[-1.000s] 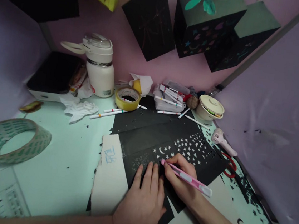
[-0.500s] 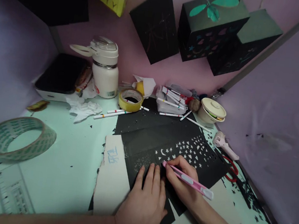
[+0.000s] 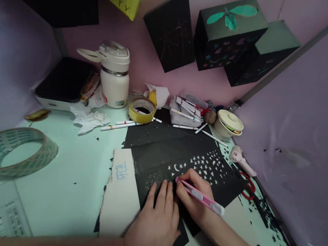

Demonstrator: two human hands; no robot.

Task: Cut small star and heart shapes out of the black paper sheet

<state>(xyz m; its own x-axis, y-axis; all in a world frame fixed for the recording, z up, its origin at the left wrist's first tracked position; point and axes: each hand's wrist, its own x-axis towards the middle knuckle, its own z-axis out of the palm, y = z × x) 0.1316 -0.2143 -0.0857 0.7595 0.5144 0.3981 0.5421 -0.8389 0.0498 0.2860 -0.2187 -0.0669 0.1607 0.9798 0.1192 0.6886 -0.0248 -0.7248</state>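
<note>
My left hand (image 3: 156,215) lies flat on a sheet of black card (image 3: 156,150), fingers stretched forward beside a patch of faint pale outlines. In my right hand (image 3: 195,193) is a slim pink craft knife (image 3: 203,197), pinched near its front end, its tip at the card just right of my left fingertips. The blade itself is too small to make out. Rows of stars, moons and hearts are cut through the card's right part. Under its left side sits a torn-edged white board (image 3: 121,201) with blue writing.
A wide tape roll (image 3: 49,153) and clear ruler (image 3: 8,210) lie left. Behind stand a yellow tape roll (image 3: 141,116), white bottle (image 3: 114,87), markers (image 3: 186,110) and lidded bowl (image 3: 227,126). Red-handled scissors (image 3: 248,188) and black scraps are right. Black boxes (image 3: 227,39) hang above.
The whole view has shifted slightly. The rear end of the craft knife has swung a little left and down, while my left hand keeps its place on the card.
</note>
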